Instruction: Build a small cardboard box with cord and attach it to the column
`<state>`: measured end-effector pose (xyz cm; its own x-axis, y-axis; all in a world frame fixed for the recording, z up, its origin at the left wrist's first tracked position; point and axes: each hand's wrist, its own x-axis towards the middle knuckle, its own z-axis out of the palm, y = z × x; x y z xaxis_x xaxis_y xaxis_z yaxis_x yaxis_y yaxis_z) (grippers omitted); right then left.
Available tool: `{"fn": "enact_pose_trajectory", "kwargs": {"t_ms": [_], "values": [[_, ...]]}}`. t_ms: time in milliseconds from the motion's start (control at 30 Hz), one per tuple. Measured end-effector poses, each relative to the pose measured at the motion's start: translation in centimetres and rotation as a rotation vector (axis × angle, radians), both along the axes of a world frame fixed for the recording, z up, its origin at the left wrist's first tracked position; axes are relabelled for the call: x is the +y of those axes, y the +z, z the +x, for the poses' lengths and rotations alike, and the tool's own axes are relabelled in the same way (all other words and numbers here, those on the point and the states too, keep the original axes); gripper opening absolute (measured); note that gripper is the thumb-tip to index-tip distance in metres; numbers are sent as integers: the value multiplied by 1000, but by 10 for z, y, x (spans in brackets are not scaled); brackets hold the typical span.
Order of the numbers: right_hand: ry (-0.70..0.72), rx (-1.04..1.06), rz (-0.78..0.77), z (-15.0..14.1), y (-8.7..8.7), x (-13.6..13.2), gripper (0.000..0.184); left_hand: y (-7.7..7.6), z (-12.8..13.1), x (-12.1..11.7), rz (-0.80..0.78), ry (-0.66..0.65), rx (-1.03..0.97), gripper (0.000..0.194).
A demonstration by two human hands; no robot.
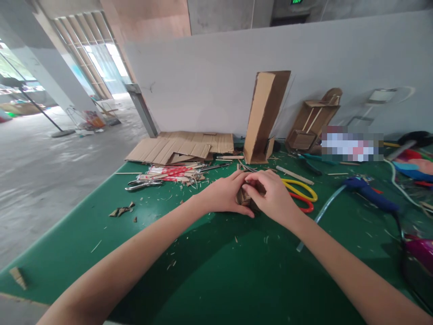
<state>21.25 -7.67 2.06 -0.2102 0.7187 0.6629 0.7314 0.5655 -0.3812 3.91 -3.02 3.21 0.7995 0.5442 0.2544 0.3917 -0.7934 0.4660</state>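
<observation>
A small brown cardboard piece [242, 197] is between my two hands, low over the green table, and much of it is hidden by fingers. My left hand [226, 193] wraps its left side, thumb toward me. From the right, my right hand [270, 194] has its thumb and forefinger pinched together at the top of the piece; whether something tiny sits in that pinch I cannot tell. Just right of the hands lie scissors with yellow and red handles [306, 192]. A blue glue gun [368, 194] with a clear glue stick in it rests farther right.
Flat cardboard sheets [182, 143] lie at the back left, with wrapped sticks [176, 172] and metal pliers [144, 184] before them. A tall cardboard channel [259, 117] stands near the white wall, beside another cardboard construction [313, 119]. Scraps [122, 210] litter the green table [209, 271].
</observation>
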Motion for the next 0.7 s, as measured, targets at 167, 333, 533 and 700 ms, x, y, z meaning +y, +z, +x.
{"fn": "enact_pose_trajectory", "kwargs": {"t_ms": [167,333,533,700], "values": [[-60,91,87,3,11,-7,15,0,3,-1,29,35,4,84],[-117,118,287,5,21,-13,12,3,6,-2,53,14,75,90],[-32,655,513,15,55,-9,11,5,-3,0,-70,56,74,93],[-128,620,321,40,41,0,14,8,-5,7,-475,179,-299,79]]}}
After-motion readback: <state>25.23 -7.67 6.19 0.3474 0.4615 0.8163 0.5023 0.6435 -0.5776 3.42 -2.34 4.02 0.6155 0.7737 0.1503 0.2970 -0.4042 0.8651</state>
